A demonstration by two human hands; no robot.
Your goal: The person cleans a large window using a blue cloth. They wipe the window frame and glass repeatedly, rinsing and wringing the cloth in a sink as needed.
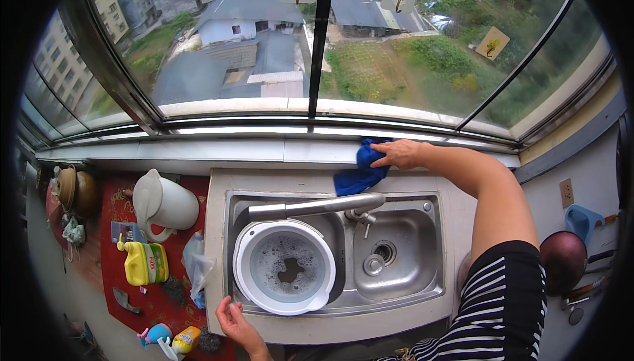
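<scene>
My right hand [400, 154] presses a blue cloth [367, 165] onto the tiled window sill [237, 151], behind the sink. Part of the cloth hangs down over the sill's front edge to the counter. My left hand [237, 322] hovers by the counter's front edge, fingers slightly curled and apart, holding nothing. Just beyond it, a white plastic basin [327, 282] of sudsy, greyish water sits in the left bowl of the steel double sink [431, 282]. The steel faucet [317, 206] reaches left over the basin's back rim.
On the red-covered table at left stand a white pitcher [168, 202], a yellow jug [146, 263], spray bottles [185, 339] and a cleaver-like blade [125, 300]. A strainer [374, 264] lies in the right bowl. A dark pan [562, 263] hangs at right. Window panes [396, 64] rise behind the sill.
</scene>
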